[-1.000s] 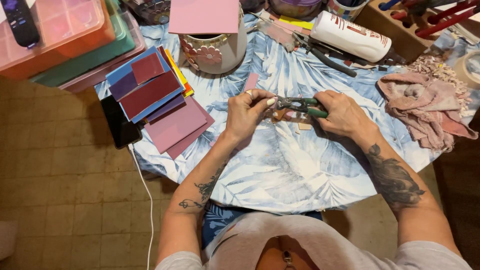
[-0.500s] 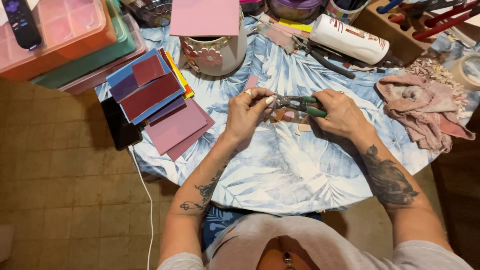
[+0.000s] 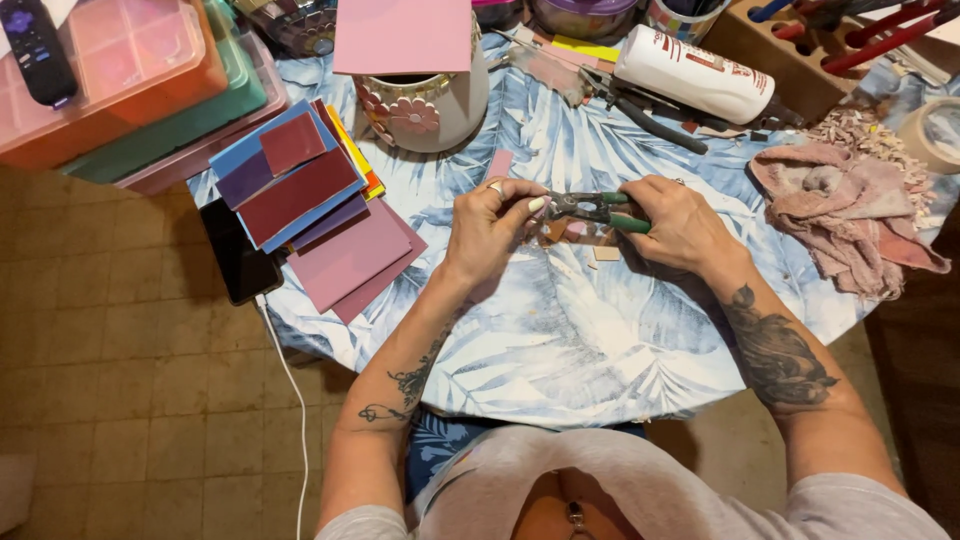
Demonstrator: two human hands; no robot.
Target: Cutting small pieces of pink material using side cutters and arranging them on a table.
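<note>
My right hand (image 3: 680,225) grips the green handles of a pair of nippers (image 3: 590,208) above the round table with a blue leaf-print cloth (image 3: 560,340). The tool's jaws point left toward my left hand (image 3: 490,230). That hand pinches a small pink piece at the jaws; the piece is mostly hidden by my fingers. A few small cut pieces (image 3: 600,250) lie on the cloth just under my hands. A small pink tile (image 3: 499,163) lies a little beyond my left hand.
A stack of coloured sheets (image 3: 310,210) and a dark phone (image 3: 235,255) with a white cable lie at left. A decorated pot (image 3: 425,105) under a pink sheet, a white glue bottle (image 3: 695,75), a pink rag (image 3: 850,215), tape roll and plastic boxes (image 3: 130,90) ring the table.
Both hands and the nippers stay almost in place; they have drifted slightly nearer me on the cloth.
</note>
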